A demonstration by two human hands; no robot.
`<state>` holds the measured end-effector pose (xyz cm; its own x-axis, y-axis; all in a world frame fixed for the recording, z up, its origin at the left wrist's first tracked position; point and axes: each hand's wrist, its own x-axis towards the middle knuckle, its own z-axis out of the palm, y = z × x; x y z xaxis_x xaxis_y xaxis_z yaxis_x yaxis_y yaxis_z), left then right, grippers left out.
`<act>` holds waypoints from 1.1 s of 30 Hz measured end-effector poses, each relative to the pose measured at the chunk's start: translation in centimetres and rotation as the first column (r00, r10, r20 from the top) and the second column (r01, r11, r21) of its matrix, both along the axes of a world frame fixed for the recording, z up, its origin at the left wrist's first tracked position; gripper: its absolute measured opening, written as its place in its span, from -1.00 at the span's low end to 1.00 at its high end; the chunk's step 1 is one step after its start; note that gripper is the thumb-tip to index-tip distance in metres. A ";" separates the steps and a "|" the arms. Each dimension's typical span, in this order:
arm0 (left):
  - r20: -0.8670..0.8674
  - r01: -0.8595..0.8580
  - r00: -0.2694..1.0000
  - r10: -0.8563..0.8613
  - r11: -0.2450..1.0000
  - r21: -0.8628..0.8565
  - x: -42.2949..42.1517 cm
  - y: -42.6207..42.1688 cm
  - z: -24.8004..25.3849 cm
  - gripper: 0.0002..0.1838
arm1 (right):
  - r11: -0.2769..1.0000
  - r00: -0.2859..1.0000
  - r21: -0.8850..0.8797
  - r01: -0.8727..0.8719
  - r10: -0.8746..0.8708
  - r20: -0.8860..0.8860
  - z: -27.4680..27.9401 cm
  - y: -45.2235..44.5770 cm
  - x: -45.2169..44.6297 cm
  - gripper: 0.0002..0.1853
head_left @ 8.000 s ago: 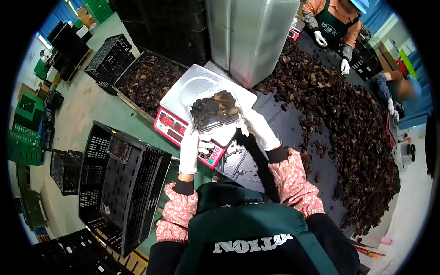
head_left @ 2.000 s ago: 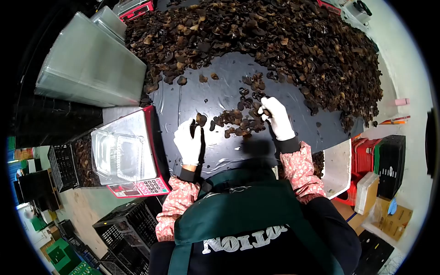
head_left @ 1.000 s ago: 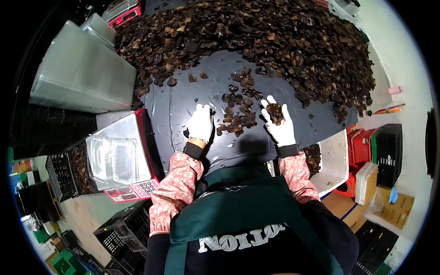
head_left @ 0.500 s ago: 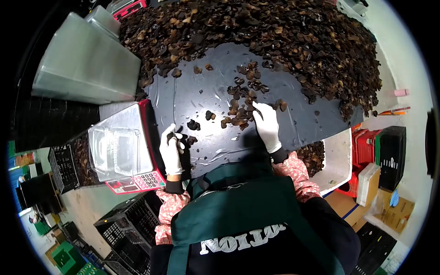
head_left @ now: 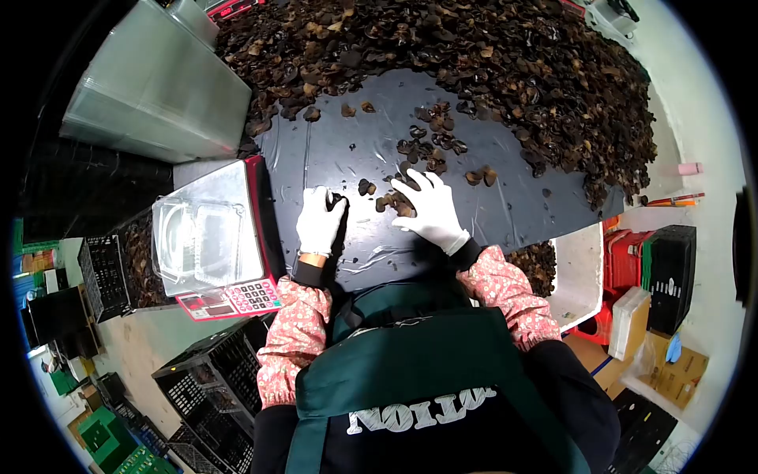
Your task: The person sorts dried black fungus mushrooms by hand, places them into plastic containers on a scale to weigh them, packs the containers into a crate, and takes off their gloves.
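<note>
Both hands wear white gloves over a dark sheeted table (head_left: pixel 379 253). My left hand (head_left: pixel 320 221) has its fingers curled round small dark pieces that look like dried fungus (head_left: pixel 338 199). With fingers spread, my right hand (head_left: pixel 430 209) reaches over a small cluster of brown pieces (head_left: pixel 387 202), partly hidden beneath it. More loose pieces (head_left: pixel 433 146) lie just beyond that hand, and two or three (head_left: pixel 482 175) lie to its right. Left of my left hand, a clear plastic tray (head_left: pixel 209 241) sits on a red and white scale (head_left: pixel 254 295).
A large heap of dark brown pieces (head_left: pixel 553 87) spans the table's far and right side. Tall stacked clear containers (head_left: pixel 158 87) stand at the left. Black crates (head_left: pixel 213 379) are below left. A white bin (head_left: pixel 583 272) and red crates (head_left: pixel 625 261) stand at the right.
My left hand has moved right and up, away from the scale. My right hand has shifted left with its fingers spreading over the cluster. The dark pieces near my left hand are now at its fingers.
</note>
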<state>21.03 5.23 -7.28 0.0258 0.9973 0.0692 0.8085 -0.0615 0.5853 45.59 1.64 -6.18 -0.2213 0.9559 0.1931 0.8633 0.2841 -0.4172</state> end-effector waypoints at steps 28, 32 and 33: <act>0.182 -0.071 0.981 0.067 0.997 0.019 -1.6 -5.7 0.5 -0.75 | 0.932 0.568 -0.360 0.051 -0.323 -0.757 -0.9 2.5 3.8 -0.73; 0.555 -0.164 0.828 0.077 0.981 0.108 -4.7 -6.9 7.7 -0.72 | 0.940 0.469 -0.330 -0.082 -0.256 -0.845 4.1 2.8 -0.1 -0.74; 0.462 -0.220 0.883 0.087 0.945 0.243 -6.3 -7.3 8.3 -0.71 | 0.937 0.495 -0.327 -0.118 -0.230 -0.838 5.2 3.0 -1.6 -0.74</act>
<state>14.74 -2.03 1.02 -0.2250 0.9227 0.3131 0.4842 -0.1730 0.8577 43.97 4.68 -1.00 -0.0563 0.9975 -0.0432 0.0351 -0.0412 -0.9985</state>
